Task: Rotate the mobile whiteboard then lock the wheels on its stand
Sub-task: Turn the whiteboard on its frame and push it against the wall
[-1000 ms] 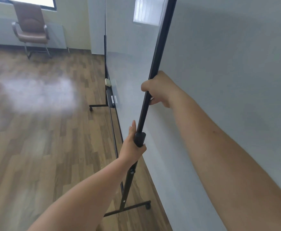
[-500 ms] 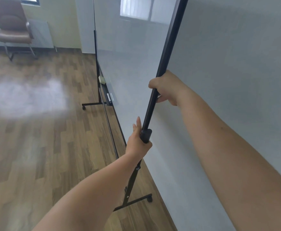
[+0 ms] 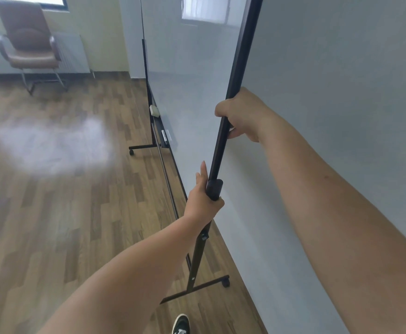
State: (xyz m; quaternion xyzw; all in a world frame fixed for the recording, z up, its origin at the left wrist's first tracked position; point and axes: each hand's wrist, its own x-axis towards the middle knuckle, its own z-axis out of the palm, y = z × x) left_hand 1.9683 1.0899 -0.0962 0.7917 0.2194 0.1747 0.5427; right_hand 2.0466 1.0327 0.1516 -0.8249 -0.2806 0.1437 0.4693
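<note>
The mobile whiteboard (image 3: 192, 88) stands edge-on before me, its glossy white face running away along the grey wall. Its near black upright (image 3: 233, 92) rises from a foot bar with a caster wheel (image 3: 225, 283) at the wall end. My right hand (image 3: 243, 114) grips the upright high up. My left hand (image 3: 203, 203) holds the same post lower down, at the black knob (image 3: 214, 189), fingers stretched along the board edge. A far caster wheel (image 3: 131, 152) sits on the floor. The tray (image 3: 163, 131) holds an eraser (image 3: 154, 110) and a marker (image 3: 164, 136).
A grey wall (image 3: 341, 116) runs close along the right of the board. A brown cantilever chair (image 3: 28, 44) stands at the back left under a window. Wooden floor (image 3: 64, 213) spreads to the left. My shoe (image 3: 180, 324) shows at the bottom edge.
Both hands keep their grip on the upright. The near end of the board has shifted slightly right and towards the wall, and my view has swung, bringing my shoe into sight.
</note>
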